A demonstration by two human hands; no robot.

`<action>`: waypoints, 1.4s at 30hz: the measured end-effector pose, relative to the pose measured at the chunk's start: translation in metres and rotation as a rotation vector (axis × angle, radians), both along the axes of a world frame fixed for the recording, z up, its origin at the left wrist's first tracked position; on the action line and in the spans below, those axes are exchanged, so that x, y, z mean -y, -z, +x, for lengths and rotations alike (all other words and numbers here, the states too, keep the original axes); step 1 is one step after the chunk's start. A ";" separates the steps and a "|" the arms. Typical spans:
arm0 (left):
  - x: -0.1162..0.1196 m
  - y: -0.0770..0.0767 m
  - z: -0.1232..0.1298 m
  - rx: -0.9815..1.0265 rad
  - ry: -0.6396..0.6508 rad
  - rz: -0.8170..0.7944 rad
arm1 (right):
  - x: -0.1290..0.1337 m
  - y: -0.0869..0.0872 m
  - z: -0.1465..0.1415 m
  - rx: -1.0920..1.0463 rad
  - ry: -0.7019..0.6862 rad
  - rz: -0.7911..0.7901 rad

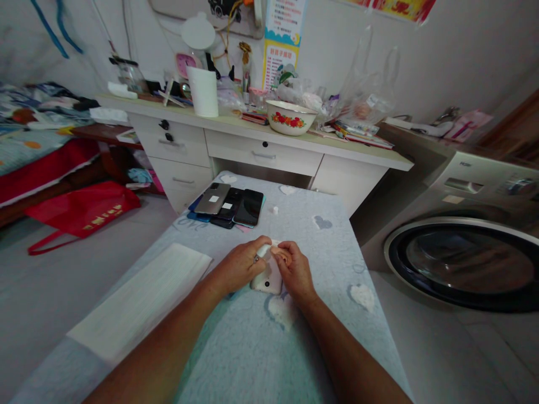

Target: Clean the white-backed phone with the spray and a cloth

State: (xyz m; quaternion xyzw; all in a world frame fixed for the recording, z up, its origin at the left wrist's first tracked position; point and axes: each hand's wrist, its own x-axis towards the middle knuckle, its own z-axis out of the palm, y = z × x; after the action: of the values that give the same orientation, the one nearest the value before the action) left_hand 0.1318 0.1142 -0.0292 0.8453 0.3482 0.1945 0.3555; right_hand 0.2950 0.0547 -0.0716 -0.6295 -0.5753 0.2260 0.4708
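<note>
A pale phone [268, 277] lies in front of me on the cloth-covered bed-like table, a dark round camera spot at its near end. Both my hands meet over its far end. My left hand [244, 262] is closed, with a small white piece [264, 250] between thumb and fingers; its kind is unclear. My right hand [297, 272] has thumb and fingers pinched together beside it, and what they hold is hidden. Beyond the hands sits a pile of several phones [248, 209], dark and grey, some bearing white labels. A crumpled white bit [275, 210] rests to the right of the pile.
The patterned light-blue cloth [337, 314] covers the table. A long white sheet [143, 303] lies at left. Behind stands a white-drawered desk [265, 151] with an enamel bowl [290, 119] and a white bin [204, 92]. A washing machine [463, 224] is at right, a red bag [88, 210] on the floor.
</note>
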 end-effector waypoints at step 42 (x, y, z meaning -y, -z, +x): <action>-0.006 0.011 -0.003 0.101 -0.005 -0.100 | -0.001 0.008 0.001 -0.621 -0.093 -0.054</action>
State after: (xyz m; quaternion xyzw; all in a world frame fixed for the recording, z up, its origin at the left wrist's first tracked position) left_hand 0.1293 0.1202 -0.0405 0.8145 0.3413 0.2203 0.4141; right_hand 0.2964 0.0556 -0.0793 -0.5156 -0.4258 0.4438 0.5965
